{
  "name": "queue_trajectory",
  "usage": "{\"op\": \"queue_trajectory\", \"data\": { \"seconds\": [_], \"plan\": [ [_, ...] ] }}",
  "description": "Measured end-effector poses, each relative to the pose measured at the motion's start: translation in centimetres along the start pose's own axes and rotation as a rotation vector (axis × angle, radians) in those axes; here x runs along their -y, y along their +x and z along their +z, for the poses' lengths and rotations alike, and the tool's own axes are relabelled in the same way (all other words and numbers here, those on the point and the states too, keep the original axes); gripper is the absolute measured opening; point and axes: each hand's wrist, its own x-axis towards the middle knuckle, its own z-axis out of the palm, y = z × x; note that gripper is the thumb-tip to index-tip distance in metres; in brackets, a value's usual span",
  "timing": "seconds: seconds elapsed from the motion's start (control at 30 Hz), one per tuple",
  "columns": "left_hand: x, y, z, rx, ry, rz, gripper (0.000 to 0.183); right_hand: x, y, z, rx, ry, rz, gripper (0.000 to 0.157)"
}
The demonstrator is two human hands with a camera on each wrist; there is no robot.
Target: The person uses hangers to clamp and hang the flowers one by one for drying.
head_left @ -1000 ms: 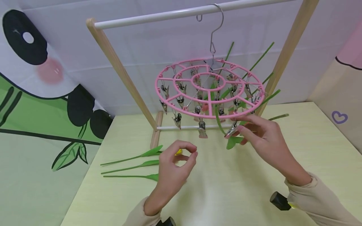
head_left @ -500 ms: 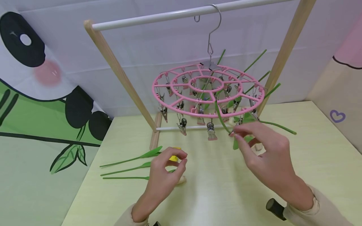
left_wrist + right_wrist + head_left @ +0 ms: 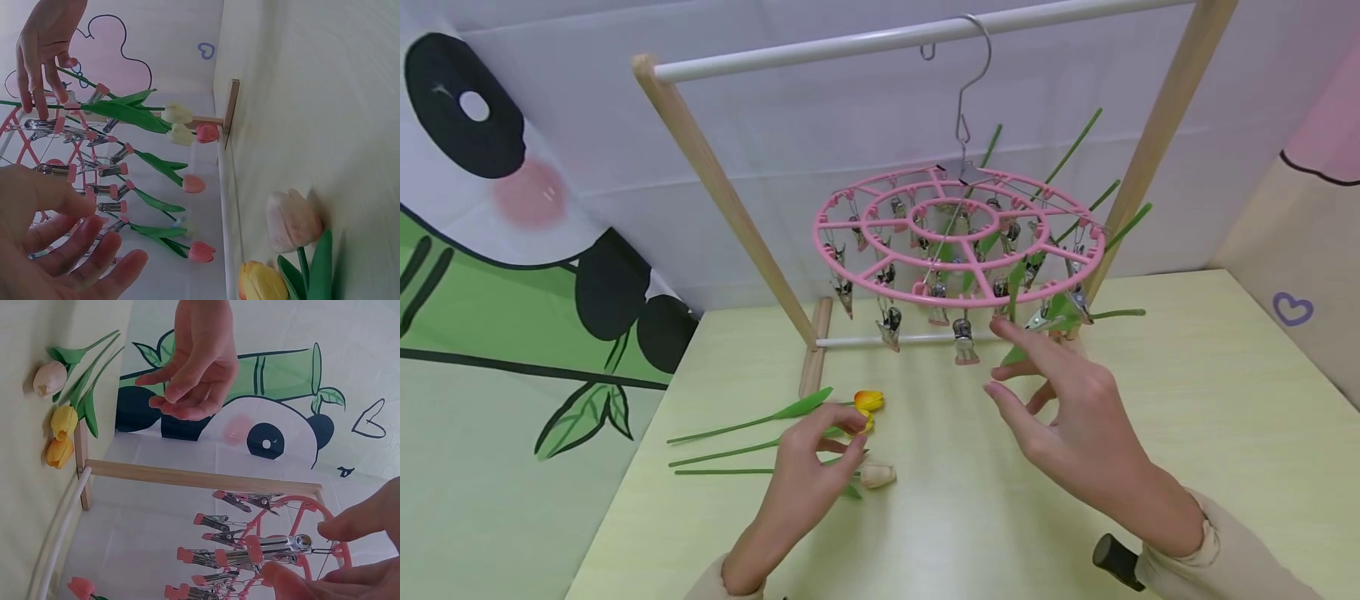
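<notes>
A round pink clip hanger point(image 3: 976, 275) hangs by its metal hook from a rack's top bar. Several artificial tulips are clipped head down along its far and right side, among them a white tulip point(image 3: 178, 113) and a pink tulip point(image 3: 201, 252). My right hand point(image 3: 1075, 417) is just below the hanger's front right rim, thumb and forefinger apart, with nothing between them. Close to those fingers is a metal clip point(image 3: 275, 547). My left hand point(image 3: 808, 475), fingers loosely bent and holding nothing, hovers over a yellow tulip point(image 3: 64, 422), an orange-yellow tulip point(image 3: 869, 401) and a pale tulip point(image 3: 877, 476) on the table.
The rack has slanted wooden legs point(image 3: 730, 200), a white top bar point(image 3: 820, 50) and a low white rod point(image 3: 910, 339). Unused metal clips point(image 3: 890, 327) dangle at the hanger's front left. A printed cloth point(image 3: 760, 133) covers the wall behind.
My right thumb and forefinger have parted from the clip and flower stem at the hanger's rim. My left hand has moved left and down, uncovering the tulip heads. The hanger has turned slightly.
</notes>
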Motion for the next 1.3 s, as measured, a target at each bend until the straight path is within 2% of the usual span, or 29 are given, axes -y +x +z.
{"op": "queue_trajectory", "data": {
  "seconds": [0.23, 0.5, 0.63, 0.87, 1.1, 1.3],
  "plan": [
    [1.0, -1.1, -1.2, 0.021, 0.068, -0.092, 0.031, 0.1, -0.2, -0.2, 0.023, -0.06, 0.063, 0.074],
    [2.5, -1.9, -2.1, 0.009, 0.142, -0.182, 0.033, 0.0, -0.2, -0.5, 0.013, -0.075, 0.044, 0.079],
    [3.3, -2.3, -2.4, 0.007, 0.176, -0.212, 0.031, -0.2, 0.0, -0.7, 0.018, -0.08, 0.05, 0.078],
    [5.0, -3.2, -3.5, 0.017, 0.237, -0.28, 0.03, -0.4, 0.3, -0.7, 0.051, -0.092, 0.108, 0.07],
    [6.3, -3.5, -5.1, 0.012, 0.266, -0.382, 0.029, -0.7, 0.7, -0.6, 0.161, -0.025, 0.171, 0.062],
    [7.2, -3.7, -5.7, 0.039, 0.325, -0.405, 0.029, -1.3, 0.9, -0.4, 0.144, 0.014, 0.143, 0.058]
  ]
}}
